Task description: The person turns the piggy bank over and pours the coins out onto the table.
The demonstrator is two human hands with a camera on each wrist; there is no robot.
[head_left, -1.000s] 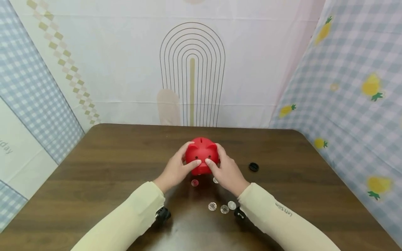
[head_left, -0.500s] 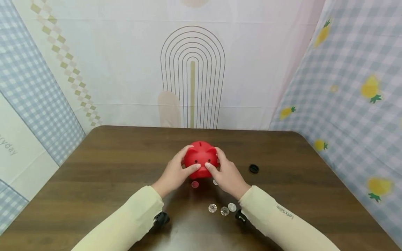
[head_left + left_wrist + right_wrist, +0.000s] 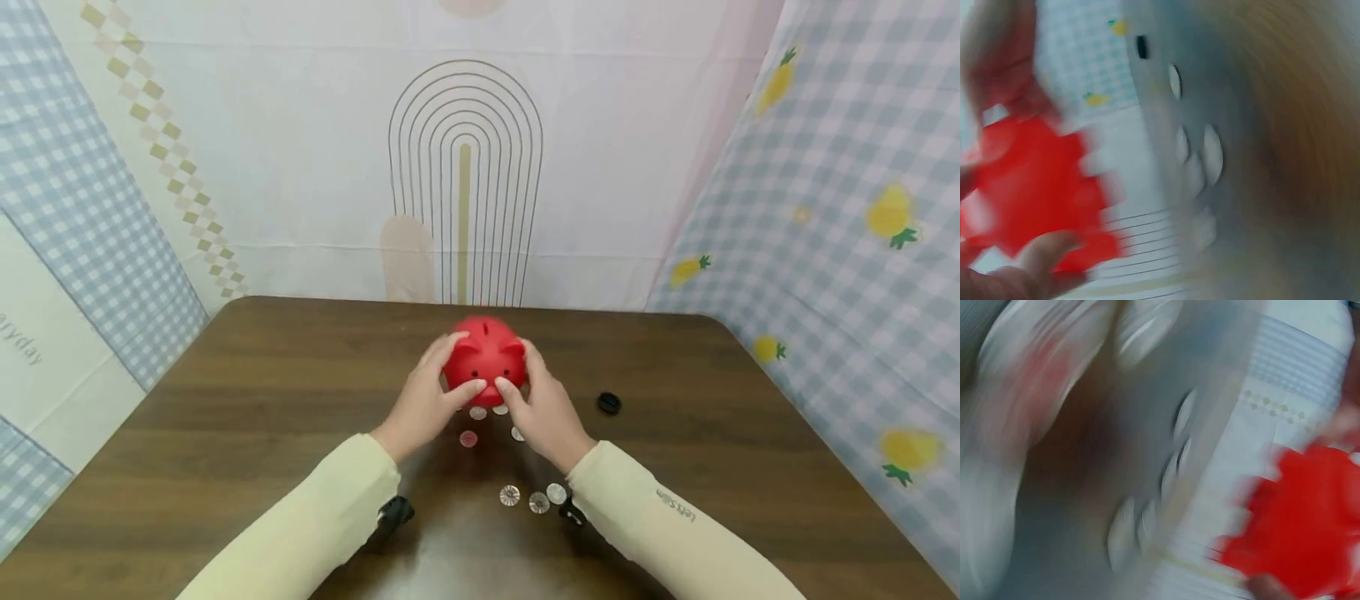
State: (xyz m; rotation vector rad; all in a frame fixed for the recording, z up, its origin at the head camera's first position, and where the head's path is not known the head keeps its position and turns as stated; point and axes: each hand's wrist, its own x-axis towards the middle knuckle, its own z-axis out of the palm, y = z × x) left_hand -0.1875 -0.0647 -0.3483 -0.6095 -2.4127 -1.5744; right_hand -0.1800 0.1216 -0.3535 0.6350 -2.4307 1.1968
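Observation:
A red piggy bank [image 3: 486, 358] with a coin slot on top faces me at mid-table, blurred in both wrist views. My left hand [image 3: 425, 395] grips its left side, thumb on the snout. From the right, my right hand [image 3: 549, 408] holds it the same way, both thumb tips close together. In the left wrist view the piggy bank [image 3: 1029, 187] is up off the tabletop. Just below the snout lie a silvery coin [image 3: 477, 412] and another coin [image 3: 500, 410], partly covered. Nearer me is a reddish-looking coin [image 3: 468, 438].
Several more coins lie toward me, among them a ridged coin [image 3: 509, 496] and a plain-looking coin [image 3: 557, 493] by the right wrist. A round black plug [image 3: 609, 403] sits right of the right hand on the brown wooden table [image 3: 315, 350]. Patterned cloths hang behind.
Both hands have lifted the piggy bank, first dipping slightly, then rising. Coins beneath its snout have come into view. The other coins and the black plug stay in place.

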